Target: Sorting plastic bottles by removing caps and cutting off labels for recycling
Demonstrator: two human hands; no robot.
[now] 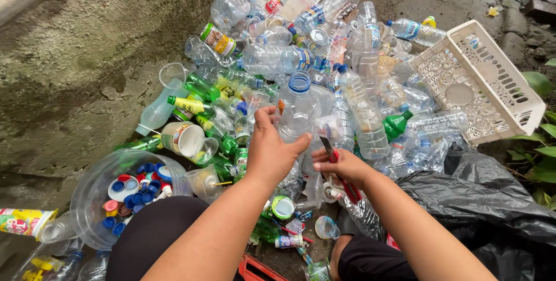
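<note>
My left hand (pixel 271 152) grips a large clear plastic bottle (pixel 298 110) with a blue ring at its neck, holding it upright near its lower body. My right hand (pixel 341 168) is closed on a red-handled cutter (pixel 339 168) whose blade points up toward the bottle's side. Both hands work just in front of a big heap of clear and green plastic bottles (pixel 324 55). My knees in dark trousers show at the bottom.
A clear bowl (pixel 95 191) of blue, red and white bottle caps sits at my lower left. A white plastic crate (pixel 483 81) lies tilted at the right. A black plastic bag (pixel 480 194) spreads lower right. A concrete wall (pixel 75 55) runs along the left.
</note>
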